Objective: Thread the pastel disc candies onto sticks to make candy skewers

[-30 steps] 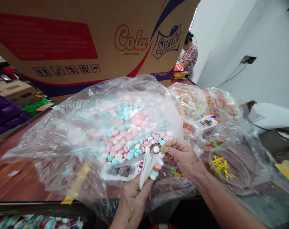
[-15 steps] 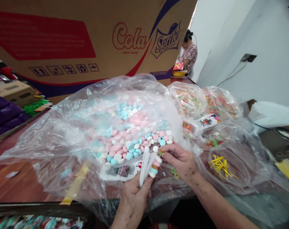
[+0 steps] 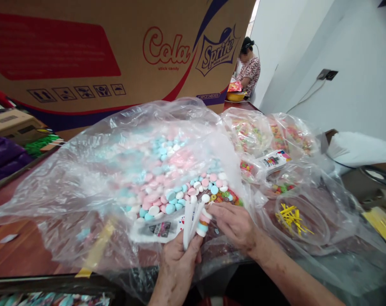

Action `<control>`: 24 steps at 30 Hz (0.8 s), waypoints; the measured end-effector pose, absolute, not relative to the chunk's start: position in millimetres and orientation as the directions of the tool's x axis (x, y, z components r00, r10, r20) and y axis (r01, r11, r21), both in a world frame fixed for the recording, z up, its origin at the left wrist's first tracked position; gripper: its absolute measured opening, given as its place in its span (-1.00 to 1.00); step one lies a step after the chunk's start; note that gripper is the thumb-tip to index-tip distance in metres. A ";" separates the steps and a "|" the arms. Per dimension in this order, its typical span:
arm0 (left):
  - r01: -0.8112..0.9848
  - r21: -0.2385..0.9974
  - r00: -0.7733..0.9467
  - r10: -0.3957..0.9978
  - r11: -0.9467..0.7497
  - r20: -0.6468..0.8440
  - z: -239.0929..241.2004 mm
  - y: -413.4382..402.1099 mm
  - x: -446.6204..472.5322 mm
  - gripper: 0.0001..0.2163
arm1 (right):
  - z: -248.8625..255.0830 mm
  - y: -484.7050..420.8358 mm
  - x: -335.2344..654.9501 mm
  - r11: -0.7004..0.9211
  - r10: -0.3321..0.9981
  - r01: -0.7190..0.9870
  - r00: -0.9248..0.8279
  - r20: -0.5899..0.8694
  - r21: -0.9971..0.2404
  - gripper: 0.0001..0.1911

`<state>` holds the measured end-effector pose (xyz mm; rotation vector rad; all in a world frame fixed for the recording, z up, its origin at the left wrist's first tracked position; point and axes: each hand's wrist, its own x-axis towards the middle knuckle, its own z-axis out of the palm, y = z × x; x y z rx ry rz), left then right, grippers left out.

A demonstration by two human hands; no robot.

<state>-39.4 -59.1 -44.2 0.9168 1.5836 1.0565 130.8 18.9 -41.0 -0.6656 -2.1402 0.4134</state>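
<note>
My left hand is closed around a bundle of white sticks, which point upward. Beside them in the same grip is a candy skewer of stacked white, blue, orange and pink pieces. The fingers of my right hand are pinched at the top of that stack; what they hold is hidden. Just beyond lie loose pink, blue and white candies, spilling from a large clear plastic bag. Small coloured ring gummies lie behind my right hand.
A large cardboard box stands behind the bag. To the right are clear bags of gummies, a printed packet and yellow twist ties. Another printed packet lies left of the sticks. A person sits at the far end.
My right hand has moved slightly left and down to the top of the skewer. The small gummy its fingers held is now out of sight. The camera view has shifted slightly.
</note>
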 end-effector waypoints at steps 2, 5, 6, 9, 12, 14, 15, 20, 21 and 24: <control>0.053 0.938 -0.228 0.919 0.342 -0.322 -42.6 -58.0 -39.4 -0.60 | -35.7 17.8 131.3 0.736 0.670 0.306 -0.459 0.584 -0.604 -0.61; 0.024 0.939 -0.225 0.917 0.343 -0.329 -40.9 -56.2 -39.2 -0.60 | -23.4 15.3 129.8 0.504 0.851 0.278 -0.324 0.414 -0.818 -0.58; 0.029 0.941 -0.222 0.920 0.337 -0.323 -40.6 -55.9 -39.2 -0.59 | -19.6 14.7 128.6 0.413 0.892 0.242 -0.300 0.337 -0.878 -0.60; 0.056 0.940 -0.212 0.924 0.338 -0.319 -40.0 -56.5 -39.3 -0.57 | -13.8 14.8 123.2 0.186 0.941 0.095 -0.304 0.149 -0.978 -0.73; 0.017 0.930 -0.176 0.917 0.367 -0.358 -37.8 -59.1 -40.9 -0.58 | -15.7 16.7 117.8 -0.001 0.949 -0.130 -0.314 0.040 -0.992 -0.84; 0.005 0.920 -0.141 0.911 0.392 -0.387 -36.3 -61.3 -43.1 -0.58 | -17.3 17.9 115.8 -0.106 0.951 -0.279 -0.308 -0.015 -0.955 -0.85; 0.017 0.917 -0.132 0.910 0.399 -0.393 -36.0 -62.4 -44.4 -0.58 | -17.6 18.3 115.3 -0.145 0.949 -0.324 -0.314 -0.038 -0.935 -0.84; 0.085 0.951 -0.157 0.947 0.296 -0.280 -41.1 -66.5 -48.2 -0.57 | -17.9 14.6 114.1 -0.245 0.911 -0.372 -0.404 -0.082 -0.895 -0.83; 0.082 0.960 -0.154 0.955 0.267 -0.252 -42.7 -67.1 -47.9 -0.57 | -18.4 12.8 113.2 -0.256 0.908 -0.383 -0.409 -0.085 -0.888 -0.83; 0.069 0.969 -0.179 0.958 0.239 -0.224 -45.4 -68.2 -45.9 -0.55 | -18.4 8.9 110.5 -0.275 0.902 -0.401 -0.421 -0.091 -0.874 -0.84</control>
